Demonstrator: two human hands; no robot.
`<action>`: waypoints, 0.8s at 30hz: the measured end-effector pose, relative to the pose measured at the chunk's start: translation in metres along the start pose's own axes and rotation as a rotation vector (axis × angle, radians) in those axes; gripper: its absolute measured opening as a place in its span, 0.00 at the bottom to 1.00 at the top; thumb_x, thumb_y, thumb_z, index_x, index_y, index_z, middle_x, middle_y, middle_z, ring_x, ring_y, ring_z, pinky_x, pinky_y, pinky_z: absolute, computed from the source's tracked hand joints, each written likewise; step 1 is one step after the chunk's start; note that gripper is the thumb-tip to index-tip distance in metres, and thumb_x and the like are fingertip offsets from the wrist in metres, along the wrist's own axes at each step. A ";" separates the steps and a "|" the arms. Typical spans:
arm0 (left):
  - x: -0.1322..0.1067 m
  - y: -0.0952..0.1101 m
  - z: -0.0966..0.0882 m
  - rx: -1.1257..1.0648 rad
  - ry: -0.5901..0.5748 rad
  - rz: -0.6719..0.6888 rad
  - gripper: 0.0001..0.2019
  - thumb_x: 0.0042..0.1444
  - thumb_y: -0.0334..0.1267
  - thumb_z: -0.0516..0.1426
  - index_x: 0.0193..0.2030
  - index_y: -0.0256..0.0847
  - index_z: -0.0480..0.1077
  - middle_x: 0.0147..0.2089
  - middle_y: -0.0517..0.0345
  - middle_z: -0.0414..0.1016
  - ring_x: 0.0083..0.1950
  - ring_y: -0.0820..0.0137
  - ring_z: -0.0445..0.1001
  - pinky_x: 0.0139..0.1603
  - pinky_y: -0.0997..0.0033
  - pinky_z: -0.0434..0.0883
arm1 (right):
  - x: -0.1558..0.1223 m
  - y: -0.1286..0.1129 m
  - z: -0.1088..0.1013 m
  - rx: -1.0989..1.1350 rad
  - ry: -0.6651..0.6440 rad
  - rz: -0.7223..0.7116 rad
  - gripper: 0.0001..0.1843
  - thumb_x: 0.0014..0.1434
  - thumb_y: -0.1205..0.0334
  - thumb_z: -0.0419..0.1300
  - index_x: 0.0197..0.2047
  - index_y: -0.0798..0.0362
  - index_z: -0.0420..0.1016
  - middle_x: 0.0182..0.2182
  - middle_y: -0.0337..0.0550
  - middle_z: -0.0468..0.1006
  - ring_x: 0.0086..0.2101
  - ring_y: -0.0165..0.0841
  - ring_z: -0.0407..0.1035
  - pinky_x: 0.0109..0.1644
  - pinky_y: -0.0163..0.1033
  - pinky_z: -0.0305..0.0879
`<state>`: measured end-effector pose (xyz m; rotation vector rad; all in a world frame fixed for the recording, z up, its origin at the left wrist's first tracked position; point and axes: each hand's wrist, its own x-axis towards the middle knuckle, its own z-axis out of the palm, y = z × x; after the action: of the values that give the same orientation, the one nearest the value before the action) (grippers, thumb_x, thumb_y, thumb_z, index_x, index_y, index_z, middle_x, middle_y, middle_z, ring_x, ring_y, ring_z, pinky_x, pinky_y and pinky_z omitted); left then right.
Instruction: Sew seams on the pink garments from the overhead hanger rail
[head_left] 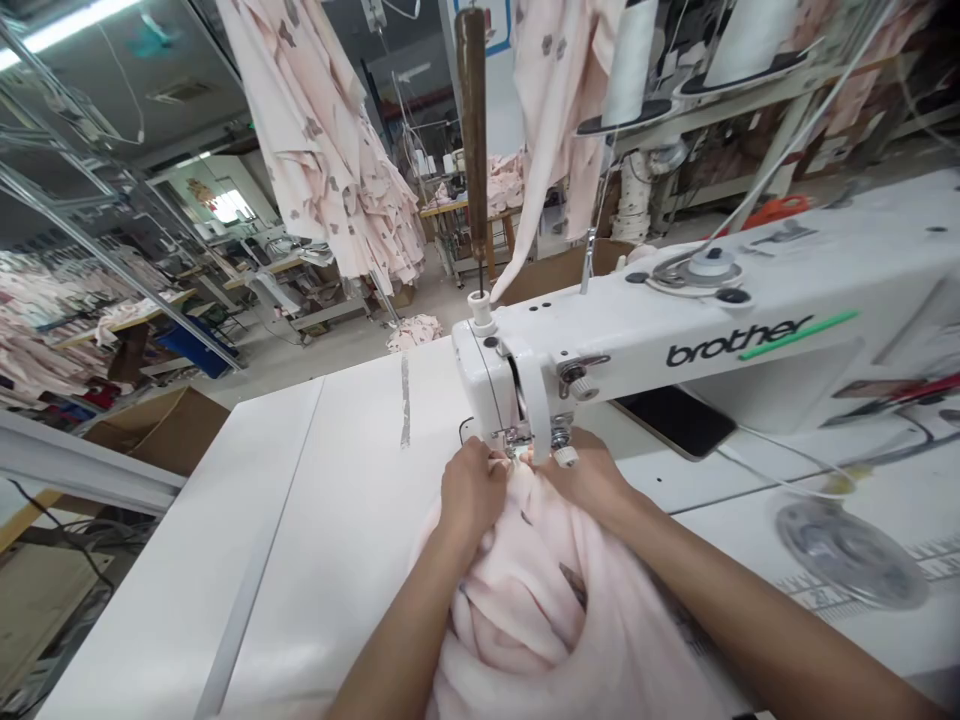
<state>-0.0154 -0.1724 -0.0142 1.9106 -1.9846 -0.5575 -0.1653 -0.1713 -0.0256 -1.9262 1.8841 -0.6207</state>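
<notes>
Pink fabric (pixel 525 600) with dark printed spots lies bunched in folds on the table in front of me. Its far edge reaches under the needle area of a white sewing machine (pixel 622 360). My left hand (pixel 472 490) is closed on the fabric just left of the needle, fingertips pinched on its edge. On the other side, my right hand (pixel 581 470) grips the same edge, its fingers partly hidden behind the machine head. The presser foot (pixel 513 440) sits between my two hands; the exact stitching point is too small to make out.
A black phone (pixel 679 420) with a white cable lies under the machine arm. Right of it is a clear round plastic case (pixel 851 555). A wooden-handled awl (pixel 472 130) stands upright on the machine head. Thread cones (pixel 630 65) and hanging pink cloth (pixel 322 130) are behind.
</notes>
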 end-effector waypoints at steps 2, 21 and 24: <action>0.000 0.000 0.000 -0.001 0.000 -0.011 0.01 0.51 0.32 0.51 0.30 0.40 0.62 0.34 0.52 0.74 0.38 0.64 0.73 0.32 0.71 0.61 | 0.002 0.001 0.001 -0.002 -0.013 0.002 0.09 0.56 0.64 0.56 0.26 0.56 0.72 0.27 0.43 0.75 0.29 0.33 0.68 0.29 0.33 0.55; 0.007 -0.003 0.006 0.120 0.057 0.008 0.07 0.54 0.36 0.50 0.37 0.37 0.65 0.36 0.47 0.74 0.40 0.58 0.74 0.35 0.68 0.64 | 0.007 0.000 0.010 -0.166 0.018 0.016 0.11 0.58 0.64 0.54 0.27 0.58 0.73 0.27 0.48 0.76 0.29 0.37 0.69 0.28 0.36 0.51; 0.006 -0.002 0.006 0.122 0.064 0.016 0.08 0.55 0.37 0.49 0.38 0.36 0.65 0.36 0.46 0.74 0.40 0.57 0.74 0.35 0.67 0.64 | 0.005 0.000 0.012 -0.178 0.049 0.006 0.11 0.57 0.66 0.53 0.29 0.58 0.74 0.29 0.50 0.76 0.31 0.38 0.69 0.30 0.37 0.52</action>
<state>-0.0169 -0.1783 -0.0208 1.9552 -2.0342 -0.3736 -0.1581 -0.1766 -0.0352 -2.0303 2.0355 -0.5182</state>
